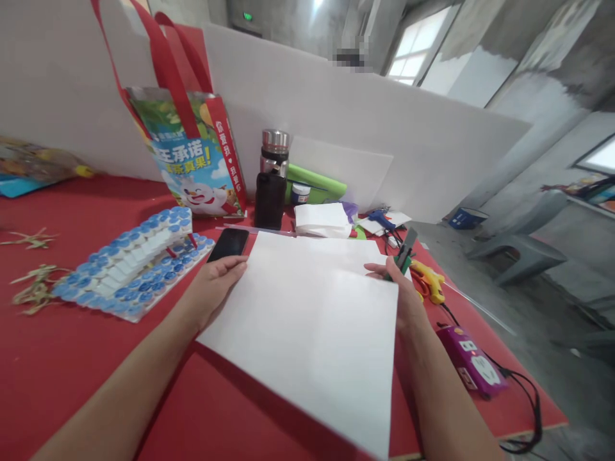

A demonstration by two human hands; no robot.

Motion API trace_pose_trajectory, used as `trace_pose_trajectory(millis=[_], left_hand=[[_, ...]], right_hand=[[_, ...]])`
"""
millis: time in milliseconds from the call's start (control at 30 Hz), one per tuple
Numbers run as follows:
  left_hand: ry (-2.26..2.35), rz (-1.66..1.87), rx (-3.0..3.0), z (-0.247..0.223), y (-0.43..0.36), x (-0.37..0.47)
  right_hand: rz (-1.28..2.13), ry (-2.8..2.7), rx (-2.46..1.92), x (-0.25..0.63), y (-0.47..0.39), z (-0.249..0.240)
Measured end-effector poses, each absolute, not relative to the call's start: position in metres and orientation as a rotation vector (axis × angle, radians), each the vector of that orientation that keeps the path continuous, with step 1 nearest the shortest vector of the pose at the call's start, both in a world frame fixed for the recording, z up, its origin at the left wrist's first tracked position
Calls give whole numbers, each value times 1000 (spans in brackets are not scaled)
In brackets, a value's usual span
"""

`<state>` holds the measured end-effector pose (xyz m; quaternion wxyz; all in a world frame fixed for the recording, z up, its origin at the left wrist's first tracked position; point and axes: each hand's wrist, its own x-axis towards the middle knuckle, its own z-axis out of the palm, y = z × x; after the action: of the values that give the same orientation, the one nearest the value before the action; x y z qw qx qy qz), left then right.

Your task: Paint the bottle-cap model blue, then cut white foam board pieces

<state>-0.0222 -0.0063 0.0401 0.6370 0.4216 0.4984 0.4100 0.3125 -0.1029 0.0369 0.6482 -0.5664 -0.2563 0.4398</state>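
A large white sheet (307, 326) is held slightly raised and tilted over the red table. My left hand (218, 285) pinches its left edge near a black phone (229, 245). At the right edge, my right hand (401, 288) has a green and grey cutter (406, 253) between thumb and palm, and its fingers reach behind the sheet. Another white sheet (362, 250) lies partly under the held one. To the left of my left hand stands a model of blue and white rolled pieces (139, 262) on a white base.
A colourful bag (196, 160), a steel bottle (275, 147), a black case (270, 200) and stacked white cards (323, 219) stand or lie at the back. On the right are a yellow glue gun (430, 282), a blue glue gun (382, 219) and a purple power box (471, 362) with cables.
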Motion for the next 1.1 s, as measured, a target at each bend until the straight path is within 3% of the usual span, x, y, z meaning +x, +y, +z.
trace_pose_trajectory(millis=[233, 467, 900, 1100], left_hand=[[1140, 506, 1307, 35, -19, -24], [1169, 566, 1792, 31, -14, -24], [1125, 483, 2017, 23, -13, -26], [1125, 481, 2228, 19, -9, -27]], right_hand=[[428, -929, -1755, 321, -105, 27], [281, -1448, -1766, 318, -105, 20], [73, -1400, -1780, 315, -105, 17], [-52, -1084, -2046, 337, -106, 22]])
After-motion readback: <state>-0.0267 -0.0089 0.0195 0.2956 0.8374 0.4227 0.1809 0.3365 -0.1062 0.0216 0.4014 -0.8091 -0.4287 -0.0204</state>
